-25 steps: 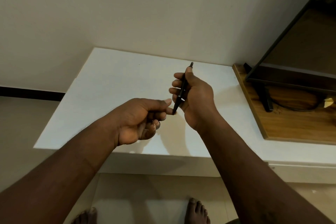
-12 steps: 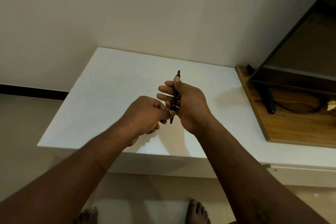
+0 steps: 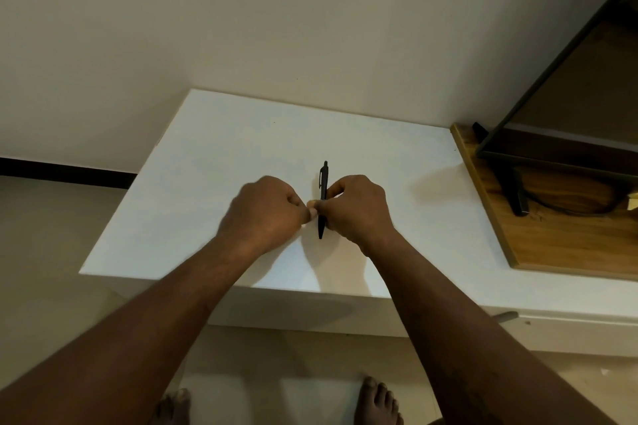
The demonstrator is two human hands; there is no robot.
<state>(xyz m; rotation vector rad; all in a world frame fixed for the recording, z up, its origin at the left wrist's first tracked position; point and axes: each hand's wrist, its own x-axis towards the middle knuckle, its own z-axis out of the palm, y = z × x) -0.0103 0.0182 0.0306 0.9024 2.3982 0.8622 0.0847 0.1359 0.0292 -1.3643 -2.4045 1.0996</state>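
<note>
The middle of the slim black pen (image 3: 323,183) is hidden inside the right hand (image 3: 359,214), whose fingers curl tightly round the barrel. Only the clip end at 12 o'clock and the tapered tip at 6 o'clock show. The left hand (image 3: 262,214), at 9 o'clock of the pen, has its fingers curled inward and meeting the barrel; whether they pinch it I cannot tell. The pen is held over the smooth white surface (image 3: 214,166). At 3 o'clock lies a grained wooden board (image 3: 552,245).
</note>
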